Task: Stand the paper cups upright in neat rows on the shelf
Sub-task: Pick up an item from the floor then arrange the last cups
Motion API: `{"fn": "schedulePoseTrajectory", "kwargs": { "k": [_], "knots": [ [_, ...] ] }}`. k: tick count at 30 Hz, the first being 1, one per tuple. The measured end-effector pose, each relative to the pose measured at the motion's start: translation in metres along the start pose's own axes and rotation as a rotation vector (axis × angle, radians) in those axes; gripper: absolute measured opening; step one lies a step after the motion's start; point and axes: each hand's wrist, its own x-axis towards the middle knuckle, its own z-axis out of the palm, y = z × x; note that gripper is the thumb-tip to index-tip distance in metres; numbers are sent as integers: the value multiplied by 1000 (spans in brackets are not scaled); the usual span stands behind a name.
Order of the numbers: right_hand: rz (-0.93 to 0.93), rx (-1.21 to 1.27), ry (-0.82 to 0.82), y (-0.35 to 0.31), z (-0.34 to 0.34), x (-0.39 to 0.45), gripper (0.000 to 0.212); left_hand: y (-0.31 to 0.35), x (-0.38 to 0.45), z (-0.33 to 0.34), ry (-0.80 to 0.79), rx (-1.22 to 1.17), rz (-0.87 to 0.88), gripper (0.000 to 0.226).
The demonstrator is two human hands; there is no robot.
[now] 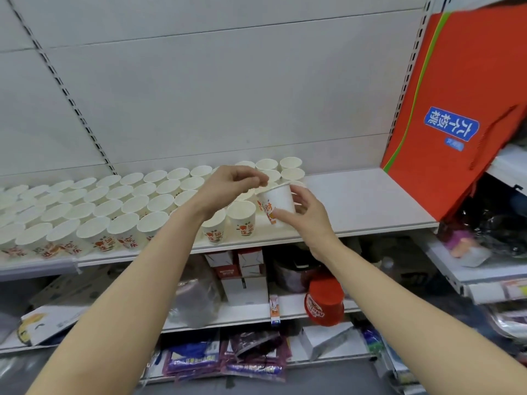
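Several white paper cups [122, 206] with red and orange print stand upright in rows on the grey shelf [365, 201], filling its left and middle. My right hand [305, 215] holds one more paper cup [278, 202], tilted left, just above the shelf at the right end of the rows. My left hand [231, 186] hovers over the cup's rim, its fingertips pinching the rim's left edge. Another printed cup [242, 220] stands in the front row just left of the held one.
A big orange carton [456, 109] leans at the shelf's right end, with bare shelf between it and the cups. Lower shelves hold white boxes [245, 280], a red tub [325, 303] and bagged goods [253, 357]. A slotted white back panel [199, 95] rises behind.
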Motion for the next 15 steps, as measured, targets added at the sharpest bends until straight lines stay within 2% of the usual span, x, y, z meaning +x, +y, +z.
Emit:
{"fn": "schedulePoseTrajectory", "kwargs": {
  "k": [4,7,13,15],
  "knots": [
    [-83,-147,55,0,12,-4,68,15,0,13,-79,42,-5,15],
    [-122,-154,67,-3,12,-8,73,12,0,11,-92,48,-11,11],
    [35,4,-43,-6,0,-8,77,2,-5,-5,-162,-23,-12,16],
    [47,-7,-33,-5,4,-6,74,3,-5,-6,-174,-12,-31,17]
  ]
}}
